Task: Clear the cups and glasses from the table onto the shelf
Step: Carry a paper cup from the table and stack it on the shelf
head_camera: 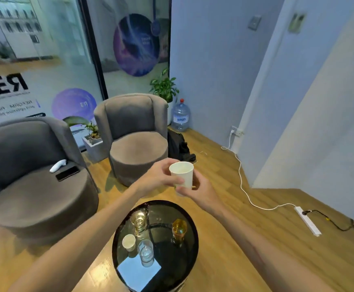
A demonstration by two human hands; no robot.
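From the head camera, both arms reach forward and meet around a white paper cup (181, 174), held upright in the air beyond the far edge of the round black table (189, 245). The left hand (161, 178) curls its fingers round the cup's near-left side, thumb across the front of the wall. The right hand (197, 191) grasps the cup lower down, thumb and fingers wrapped about its base from the right. Both hands are thus clasped on the same cup; its open mouth faces up and shows a pale inside.

Below and nearer than the grip, on the glossy tabletop, stand four more vessels. A clear glass (139, 221) sits almost straight under the left wrist. To the right of it, under the right forearm, stands an amber glass (179, 228). Nearer still, a small paper cup (129, 242) stands just beside a second clear glass (146, 250), the cup to the left.

Beyond the held cup, a grey armchair (136, 133) faces the camera; a second grey armchair (34, 186) is well to the left of the grip, with a dark phone (67, 173) and a white controller (58, 165) on its seat. A water bottle (180, 116) stands in the far corner.
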